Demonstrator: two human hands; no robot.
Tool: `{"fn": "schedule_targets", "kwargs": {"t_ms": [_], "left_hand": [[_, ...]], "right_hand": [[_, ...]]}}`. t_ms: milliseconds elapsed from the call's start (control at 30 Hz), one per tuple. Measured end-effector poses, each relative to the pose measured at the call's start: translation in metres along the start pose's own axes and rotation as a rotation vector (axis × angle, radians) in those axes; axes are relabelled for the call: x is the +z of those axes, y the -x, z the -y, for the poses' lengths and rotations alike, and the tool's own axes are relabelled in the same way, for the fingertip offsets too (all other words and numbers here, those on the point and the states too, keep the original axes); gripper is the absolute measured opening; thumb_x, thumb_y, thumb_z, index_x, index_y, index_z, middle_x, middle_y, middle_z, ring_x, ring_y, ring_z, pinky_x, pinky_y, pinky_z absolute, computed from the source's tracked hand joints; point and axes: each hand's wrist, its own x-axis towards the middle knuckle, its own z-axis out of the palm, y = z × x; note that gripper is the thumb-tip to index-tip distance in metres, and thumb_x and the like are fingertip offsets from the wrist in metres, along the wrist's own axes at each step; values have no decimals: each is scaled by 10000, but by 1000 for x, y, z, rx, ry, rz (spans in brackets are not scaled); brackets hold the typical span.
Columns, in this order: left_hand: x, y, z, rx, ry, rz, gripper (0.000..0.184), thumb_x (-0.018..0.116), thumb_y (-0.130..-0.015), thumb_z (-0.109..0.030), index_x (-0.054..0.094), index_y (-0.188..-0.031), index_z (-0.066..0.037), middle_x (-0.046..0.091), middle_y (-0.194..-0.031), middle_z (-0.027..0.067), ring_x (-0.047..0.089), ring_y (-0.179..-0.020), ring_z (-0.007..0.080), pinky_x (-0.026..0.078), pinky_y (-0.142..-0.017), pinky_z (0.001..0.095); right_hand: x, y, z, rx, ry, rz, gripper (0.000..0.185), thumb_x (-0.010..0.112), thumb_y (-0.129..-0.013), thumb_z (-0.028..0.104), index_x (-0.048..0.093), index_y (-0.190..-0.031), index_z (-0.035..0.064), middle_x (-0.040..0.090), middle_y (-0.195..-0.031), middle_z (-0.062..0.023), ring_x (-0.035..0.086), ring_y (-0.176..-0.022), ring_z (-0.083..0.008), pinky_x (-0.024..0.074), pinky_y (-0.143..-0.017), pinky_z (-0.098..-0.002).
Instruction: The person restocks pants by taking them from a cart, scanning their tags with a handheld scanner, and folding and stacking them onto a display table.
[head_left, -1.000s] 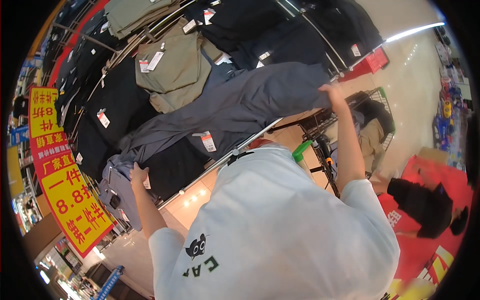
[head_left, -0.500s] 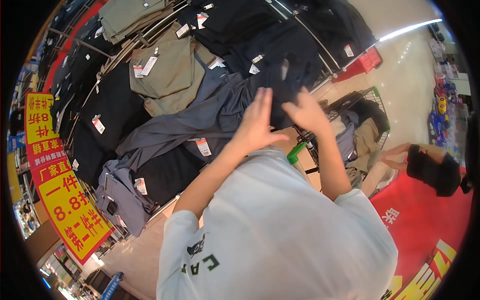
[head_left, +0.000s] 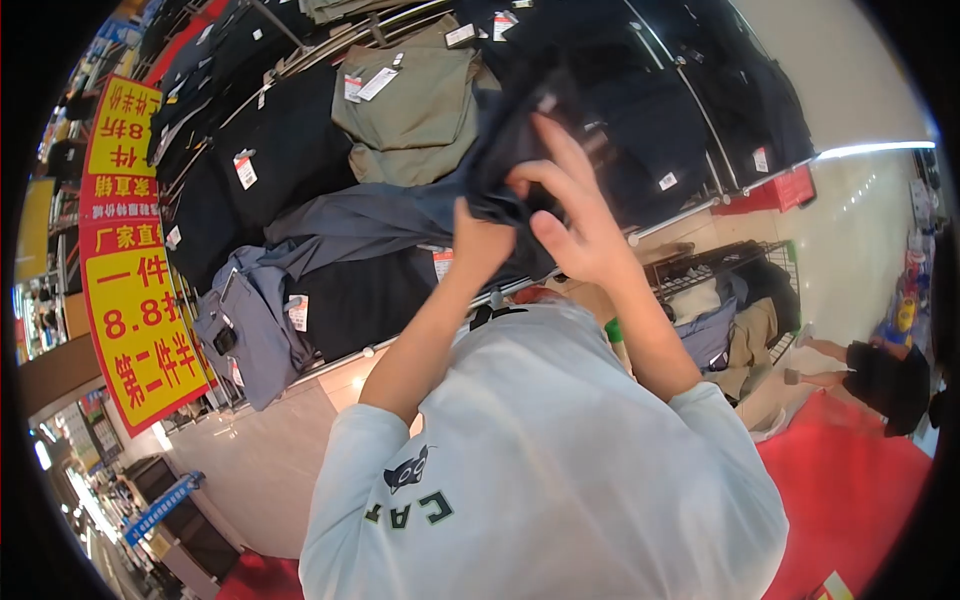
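Note:
A dark garment (head_left: 496,150), partly blurred, is raised above the display rack. My left hand (head_left: 484,242) is closed on its lower edge. Beside it, my right hand (head_left: 585,215) has its fingers apart, with some fingertips against the dark cloth. Grey trousers (head_left: 350,222) stretch leftward from near my left hand across black folded clothes (head_left: 365,320). Behind them lies an olive folded pair (head_left: 415,125) with white tags. A bluish-grey garment (head_left: 258,335) hangs over the rack's front left corner.
A red and yellow sign (head_left: 140,330) hangs at left. The rack's metal rail (head_left: 685,215) runs along its front. On the right are a cart (head_left: 790,262) holding clothes, a red basket (head_left: 795,187) and another person (head_left: 885,385).
From the ends of the stretched grey trousers, both hands have come together near the rack's middle. My left hand has closed on dark cloth, which is now raised. The view has shifted.

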Motion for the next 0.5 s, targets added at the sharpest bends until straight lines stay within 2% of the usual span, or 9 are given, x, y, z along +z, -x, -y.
{"fn": "schedule_targets", "kwargs": {"t_ms": [67, 133, 167, 233, 267, 333, 367, 400, 500], "left_hand": [[-59, 5, 12, 164, -303, 47, 340, 627, -956, -105, 565, -1279, -20, 634, -1221, 107, 583, -1167, 206, 471, -983, 374], [-116, 10, 48, -60, 334, -336, 360, 603, -969, -68, 544, -1317, 2, 526, -1393, 134, 572, -1204, 272, 482, -986, 402], [-130, 4, 13, -188, 634, -465, 382, 620, -954, -51, 535, -1327, -33, 550, -1358, 111, 582, -1188, 263, 496, -996, 401], [-191, 12, 38, -161, 580, -629, 373, 640, -943, -65, 545, -1304, -53, 580, -1305, 107, 590, -1161, 251, 512, -979, 407], [-232, 15, 74, -167, 606, -661, 385, 642, -945, -85, 530, -1312, -51, 574, -1304, 114, 588, -1164, 254, 511, -972, 422], [-298, 28, 153, -396, 456, -719, 495, 646, -932, -131, 432, -1370, -42, 574, -1273, 119, 599, -1143, 268, 516, -948, 443], [-321, 39, 186, -667, 318, -764, 498, 643, -919, -134, 426, -1356, -36, 582, -1250, 122, 618, -1104, 280, 529, -912, 464], [-346, 50, 223, -747, 351, -726, 463, 629, -923, -174, 444, -1323, -31, 584, -1247, 128, 631, -1080, 283, 545, -838, 479], [-356, 42, 216, -750, 420, -745, 450, 617, -931, -238, 457, -1303, -41, 591, -1220, 127, 638, -1022, 272, 549, -756, 434]], "right_hand": [[28, -22, -2, -74, -114, 42, 397, 605, -910, 402, 594, -1113, 62, 373, -1499, -264, 313, -1398, -467, 252, -1140, -485], [67, -44, -11, -190, -145, 107, 383, 598, -923, 360, 575, -1159, 60, 394, -1493, -240, 340, -1387, -445, 271, -1134, -473], [91, -47, -18, -164, -158, 136, 377, 595, -928, 335, 564, -1183, 60, 403, -1486, -236, 353, -1383, -429, 283, -1129, -467], [134, -39, -34, -125, -99, 200, 363, 570, -956, 238, 526, -1256, 38, 403, -1490, -221, 387, -1375, -378, 306, -1125, -425], [156, -28, -52, -68, -123, 223, 386, 581, -951, 258, 525, -1268, 44, 419, -1478, -221, 405, -1361, -379, 312, -1122, -427], [193, 13, -94, 103, -48, 202, 423, 631, -897, 265, 537, -1252, 54, 461, -1424, -250, 453, -1310, -396, 375, -1075, -463], [205, 38, -116, 185, 39, 186, 455, 647, -880, 268, 530, -1262, 50, 477, -1400, -262, 465, -1294, -408, 391, -1058, -473], [209, 62, -130, 294, 165, 187, 516, 668, -858, 282, 505, -1285, 43, 476, -1384, -271, 466, -1276, -429, 402, -1042, -485], [214, 128, -169, 653, 369, 139, 706, 714, -817, 364, 413, -1336, -10, 450, -1310, -284, 469, -1193, -473, 418, -1007, -506]]}}
